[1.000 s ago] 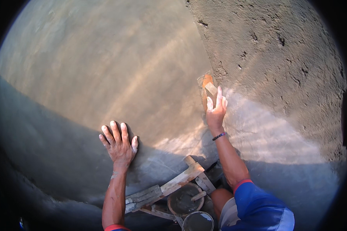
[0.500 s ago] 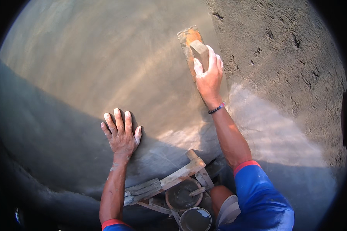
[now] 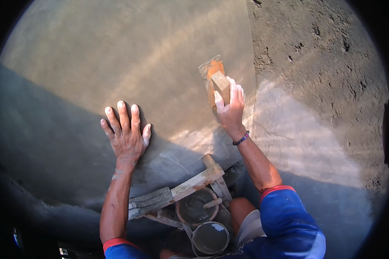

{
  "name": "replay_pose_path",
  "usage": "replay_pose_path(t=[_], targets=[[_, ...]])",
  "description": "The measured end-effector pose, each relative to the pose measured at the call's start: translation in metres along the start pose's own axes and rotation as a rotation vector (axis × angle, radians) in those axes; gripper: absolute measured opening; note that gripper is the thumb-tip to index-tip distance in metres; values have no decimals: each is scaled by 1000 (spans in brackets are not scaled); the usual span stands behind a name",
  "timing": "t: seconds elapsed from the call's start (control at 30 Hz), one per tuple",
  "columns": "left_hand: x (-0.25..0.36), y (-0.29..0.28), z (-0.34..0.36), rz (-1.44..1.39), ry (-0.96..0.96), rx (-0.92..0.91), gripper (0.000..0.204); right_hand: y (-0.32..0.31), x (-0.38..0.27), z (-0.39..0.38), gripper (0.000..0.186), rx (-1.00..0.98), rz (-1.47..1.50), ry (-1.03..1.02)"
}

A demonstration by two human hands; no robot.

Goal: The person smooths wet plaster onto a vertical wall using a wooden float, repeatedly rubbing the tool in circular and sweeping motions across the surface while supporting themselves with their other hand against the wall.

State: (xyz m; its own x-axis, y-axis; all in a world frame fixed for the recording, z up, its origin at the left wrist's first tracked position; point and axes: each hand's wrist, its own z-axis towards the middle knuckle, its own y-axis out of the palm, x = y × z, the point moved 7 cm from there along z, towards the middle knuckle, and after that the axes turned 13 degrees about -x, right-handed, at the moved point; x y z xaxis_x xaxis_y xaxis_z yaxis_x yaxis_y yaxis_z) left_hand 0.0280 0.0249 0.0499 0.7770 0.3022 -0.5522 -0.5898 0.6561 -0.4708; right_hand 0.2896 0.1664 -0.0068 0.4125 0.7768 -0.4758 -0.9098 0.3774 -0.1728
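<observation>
My right hand (image 3: 231,107) is wrapped round the block-shaped wooden handle of a plastering trowel (image 3: 212,69). The trowel's narrow orange-brown plate, crusted with grey mortar, lies against a smooth grey plastered wall (image 3: 160,56), a little left of the seam with a rougher stretch. My left hand (image 3: 127,134) is spread on the smooth plaster, lower and to the left. Its fingers are apart and it holds nothing. White residue marks the fingertips of both hands.
Rough, pitted plaster (image 3: 315,64) covers the upper right. Below my hands stands a wooden frame (image 3: 196,183) of mortar-stained boards. Beneath it are a round tub (image 3: 190,207) with a stick-like handle across it and a bucket (image 3: 210,238) of grey liquid.
In the picture my right hand and the trowel have come lower, toward me. The left hand stays spread on the wall and appears slightly higher and further left, as the whole view has shifted.
</observation>
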Motion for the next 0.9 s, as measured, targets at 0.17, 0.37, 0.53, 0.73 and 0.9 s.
replay_pose_path(t=[0.17, 0.37, 0.53, 0.73, 0.9], targets=[[0, -3, 0, -4, 48, 23, 72, -1, 38, -22, 58, 49, 56, 99], [0, 1, 0, 4, 34, -9, 75, -12, -26, 48, 63, 120, 37, 7], [1, 3, 1, 11, 40, -42, 79, 2, 9, -29, 59, -29, -24, -43], [2, 2, 0, 46, 29, -46, 77, -9, -33, 54, 60, 96, 107, -33], [2, 6, -2, 46, 5, -142, 70, 3, -4, 4, 62, -61, 50, -84]])
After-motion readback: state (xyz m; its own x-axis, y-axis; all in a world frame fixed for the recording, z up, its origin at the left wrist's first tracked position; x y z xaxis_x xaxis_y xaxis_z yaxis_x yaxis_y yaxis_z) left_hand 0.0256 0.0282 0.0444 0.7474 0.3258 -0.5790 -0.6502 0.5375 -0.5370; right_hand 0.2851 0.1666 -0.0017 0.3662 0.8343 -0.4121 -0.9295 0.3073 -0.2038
